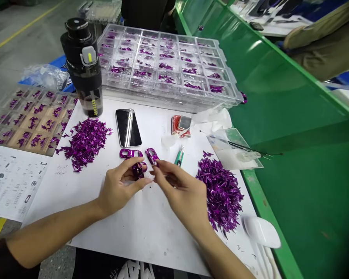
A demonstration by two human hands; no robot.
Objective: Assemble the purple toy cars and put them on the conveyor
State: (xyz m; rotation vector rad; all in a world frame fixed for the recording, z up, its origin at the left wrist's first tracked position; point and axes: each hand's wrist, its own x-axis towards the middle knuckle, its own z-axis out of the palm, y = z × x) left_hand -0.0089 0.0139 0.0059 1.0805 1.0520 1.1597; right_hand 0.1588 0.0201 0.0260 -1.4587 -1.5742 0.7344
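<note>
In my left hand (116,188), a shiny purple oblong part (139,170) sits between the thumb and curled fingers. Another purple oblong part (130,153) lies on the white tabletop (133,221) just beyond those fingers. My right hand (184,190) faces the left one, thumb and fingertips pinched together. Its fingertips overlap the near end of a third purple oblong part (151,155); whatever they pinch is hidden. A heap of small pointed purple pieces (221,193) lies beside the right hand, and a second heap of purple pieces (87,143) is at the left.
Beyond my hands are a phone (128,128), a green-handled cutter (179,156) and a red packet (180,126). A black bottle (84,73) stands by a clear compartment tray (174,91). A green barrier (279,116) runs along the right, near a white computer mouse (261,231).
</note>
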